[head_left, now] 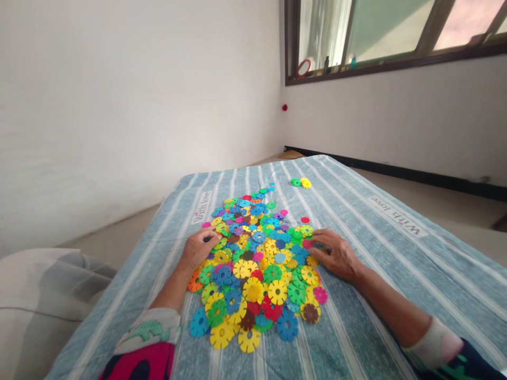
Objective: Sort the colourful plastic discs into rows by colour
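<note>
A heap of flat, notched plastic disc pieces [253, 269] in yellow, blue, green, red and other colours is spread over a striped cloth. My left hand [198, 249] rests at the heap's left edge. Its fingers are bent, with a small gap between thumb and forefinger, and the tips touch pieces there. On the opposite side my right hand [336, 254] lies with fingers apart, the tips against pieces at the right edge. Neither hand lifts a piece that I can see. Pieces under the fingertips are partly hidden.
The blue-grey striped cloth [396, 253] covers the surface. Beyond the heap lie a green disc [296, 182] and a yellow disc [305, 182], and a red disc [304, 219] sits nearer. White walls [138, 79] and a window [388, 31] stand behind; pale fabric [35, 295] is at left.
</note>
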`<state>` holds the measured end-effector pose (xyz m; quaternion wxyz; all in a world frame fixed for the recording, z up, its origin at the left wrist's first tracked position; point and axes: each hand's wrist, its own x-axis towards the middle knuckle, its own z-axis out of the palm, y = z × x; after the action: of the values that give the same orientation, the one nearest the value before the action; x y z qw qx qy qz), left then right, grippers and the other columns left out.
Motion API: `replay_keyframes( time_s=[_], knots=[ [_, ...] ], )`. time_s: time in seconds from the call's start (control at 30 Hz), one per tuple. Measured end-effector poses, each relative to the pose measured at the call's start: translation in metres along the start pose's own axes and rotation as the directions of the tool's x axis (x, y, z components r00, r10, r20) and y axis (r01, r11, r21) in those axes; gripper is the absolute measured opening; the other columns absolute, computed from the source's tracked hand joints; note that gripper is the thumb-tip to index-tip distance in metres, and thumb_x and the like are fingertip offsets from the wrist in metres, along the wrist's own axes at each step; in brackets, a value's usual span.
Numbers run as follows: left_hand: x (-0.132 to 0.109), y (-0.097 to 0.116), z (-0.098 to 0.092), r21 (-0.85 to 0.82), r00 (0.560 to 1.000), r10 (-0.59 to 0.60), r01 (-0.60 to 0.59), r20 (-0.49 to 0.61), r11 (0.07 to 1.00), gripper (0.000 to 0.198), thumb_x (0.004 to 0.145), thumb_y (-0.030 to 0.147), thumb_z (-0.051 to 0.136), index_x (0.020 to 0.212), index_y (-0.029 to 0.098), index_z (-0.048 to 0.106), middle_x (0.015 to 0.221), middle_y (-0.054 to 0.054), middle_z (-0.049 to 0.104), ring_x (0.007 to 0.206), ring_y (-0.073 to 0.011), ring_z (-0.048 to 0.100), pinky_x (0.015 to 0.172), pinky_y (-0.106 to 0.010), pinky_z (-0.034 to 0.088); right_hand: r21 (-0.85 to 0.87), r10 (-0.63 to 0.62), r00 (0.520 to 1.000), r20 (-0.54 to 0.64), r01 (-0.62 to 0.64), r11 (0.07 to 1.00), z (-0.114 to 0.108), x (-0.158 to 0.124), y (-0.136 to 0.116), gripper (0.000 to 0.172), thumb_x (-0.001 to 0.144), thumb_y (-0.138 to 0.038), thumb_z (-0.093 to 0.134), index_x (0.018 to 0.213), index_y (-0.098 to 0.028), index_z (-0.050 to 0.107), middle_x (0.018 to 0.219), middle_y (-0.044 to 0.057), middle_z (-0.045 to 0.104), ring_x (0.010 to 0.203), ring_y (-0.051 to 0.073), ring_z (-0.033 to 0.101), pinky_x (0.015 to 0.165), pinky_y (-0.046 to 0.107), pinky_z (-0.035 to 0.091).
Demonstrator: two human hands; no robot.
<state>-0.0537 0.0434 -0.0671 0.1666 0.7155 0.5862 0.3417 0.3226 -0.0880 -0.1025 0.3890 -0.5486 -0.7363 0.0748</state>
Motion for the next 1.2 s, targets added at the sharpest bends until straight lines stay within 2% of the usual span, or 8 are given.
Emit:
replay_keyframes(
  time_s=[0.1, 0.2, 0.33, 0.57, 0.7, 0.9, 1.2],
  knots=[
    [0.000, 0.000, 0.000, 0.000, 1.000, -0.004, 0.004, 0.000, 1.000, 0.027, 0.061, 0.049, 0.060, 0.062, 0.024, 0.068, 0.110, -0.003, 0.073, 0.110, -0.0277, 0.062, 0.101, -0.034, 0.043, 0.060, -0.094, 0.992, 0.087, 0.089, 0.994, -0.004, -0.004, -0.015, 0.033, 0.080, -0.043, 0.063, 0.104, -0.021, 0.069, 0.125, 0.011, 0.058, 0.119, 0.026, 0.052, 0.102, 0.042, 0.041],
    [0.000, 0.000, 0.000, 0.003, 1.000, -0.008, 0.008, 0.002, 1.000, 0.028, 0.061, 0.049, 0.060, 0.063, 0.023, 0.068, 0.111, -0.004, 0.072, 0.110, -0.0281, 0.062, 0.102, -0.035, 0.042, 0.083, -0.173, 0.962, 0.213, 0.158, 0.984, -0.008, -0.007, -0.026, 0.044, 0.072, -0.049, 0.071, 0.108, -0.023, 0.070, 0.134, 0.011, 0.052, 0.130, 0.031, 0.041, 0.108, 0.048, 0.033],
    [0.000, -0.001, 0.000, 0.011, 1.000, -0.009, 0.009, 0.010, 1.000, 0.029, 0.062, 0.050, 0.059, 0.063, 0.023, 0.069, 0.114, -0.004, 0.071, 0.111, -0.0280, 0.062, 0.102, -0.036, 0.041, 0.092, -0.187, 0.927, 0.326, 0.166, 0.982, -0.010, -0.010, -0.031, 0.051, 0.067, -0.052, 0.074, 0.111, -0.028, 0.069, 0.139, 0.010, 0.048, 0.134, 0.033, 0.035, 0.110, 0.053, 0.027],
    [0.001, -0.002, -0.001, 0.023, 1.000, -0.015, 0.015, 0.012, 1.000, 0.029, 0.063, 0.051, 0.059, 0.065, 0.024, 0.070, 0.115, -0.003, 0.071, 0.110, -0.0276, 0.062, 0.104, -0.036, 0.040, 0.113, -0.173, 0.937, 0.304, 0.145, 0.983, -0.012, -0.007, -0.019, 0.038, 0.071, -0.047, 0.074, 0.102, -0.026, 0.070, 0.132, 0.009, 0.054, 0.130, 0.030, 0.041, 0.108, 0.048, 0.032],
    [0.001, -0.002, 0.000, 0.035, 1.000, -0.027, 0.027, 0.011, 0.999, 0.030, 0.062, 0.052, 0.058, 0.065, 0.023, 0.069, 0.117, -0.004, 0.070, 0.111, -0.0291, 0.061, 0.105, -0.037, 0.039, 0.117, -0.144, 0.939, 0.313, 0.113, 0.987, -0.016, -0.005, -0.014, 0.039, 0.070, -0.047, 0.074, 0.101, -0.023, 0.070, 0.128, 0.011, 0.056, 0.126, 0.029, 0.045, 0.107, 0.045, 0.035],
    [0.001, 0.001, -0.002, 0.046, 0.999, -0.033, 0.032, 0.008, 0.998, 0.029, 0.062, 0.050, 0.059, 0.065, 0.023, 0.069, 0.117, -0.005, 0.070, 0.113, -0.0301, 0.060, 0.105, -0.036, 0.040, 0.102, -0.093, 0.927, 0.362, 0.060, 0.993, -0.025, -0.002, -0.014, 0.046, 0.067, -0.048, 0.077, 0.105, -0.024, 0.070, 0.134, 0.010, 0.051, 0.128, 0.030, 0.042, 0.108, 0.045, 0.033],
    [0.002, 0.002, -0.004, 0.044, 1.000, -0.014, 0.014, -0.002, 0.999, 0.030, 0.062, 0.053, 0.060, 0.063, 0.025, 0.069, 0.112, -0.003, 0.072, 0.109, -0.0297, 0.063, 0.103, -0.037, 0.041, 0.111, -0.023, 0.919, 0.394, -0.023, 0.994, -0.030, -0.002, -0.013, 0.044, 0.068, -0.035, 0.078, 0.110, -0.025, 0.070, 0.137, 0.009, 0.049, 0.127, 0.029, 0.045, 0.107, 0.042, 0.037]
  ],
)
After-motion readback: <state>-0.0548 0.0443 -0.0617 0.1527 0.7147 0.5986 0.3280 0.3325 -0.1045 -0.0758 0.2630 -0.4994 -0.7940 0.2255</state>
